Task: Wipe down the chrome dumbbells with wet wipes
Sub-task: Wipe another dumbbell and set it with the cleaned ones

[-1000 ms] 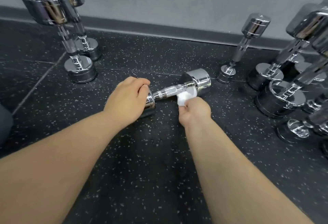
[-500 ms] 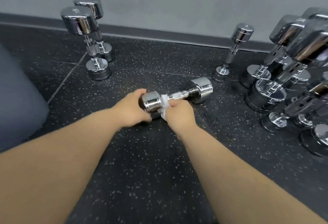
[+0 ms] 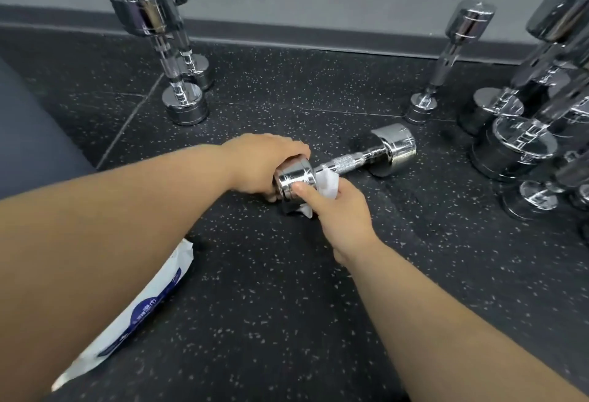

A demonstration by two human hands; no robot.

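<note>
A chrome dumbbell (image 3: 350, 162) lies on its side on the black speckled floor. My left hand (image 3: 264, 165) grips its near head from the left. My right hand (image 3: 344, 213) holds a white wet wipe (image 3: 328, 183) against that head where it meets the knurled handle, with the thumb pressed on the chrome. Part of the wipe hangs below the head.
Two dumbbells (image 3: 178, 60) stand on end at the back left. One slim dumbbell (image 3: 446, 60) stands at the back right, with several larger dumbbells (image 3: 522, 121) crowded along the right edge. A white and blue wipes pack (image 3: 137, 315) lies under my left forearm. A grey pad (image 3: 28, 133) sits at left.
My right hand slid the wipe along the handle from the far head to the near head. My left hand kept hold of the near head. The wipes pack has come into view.
</note>
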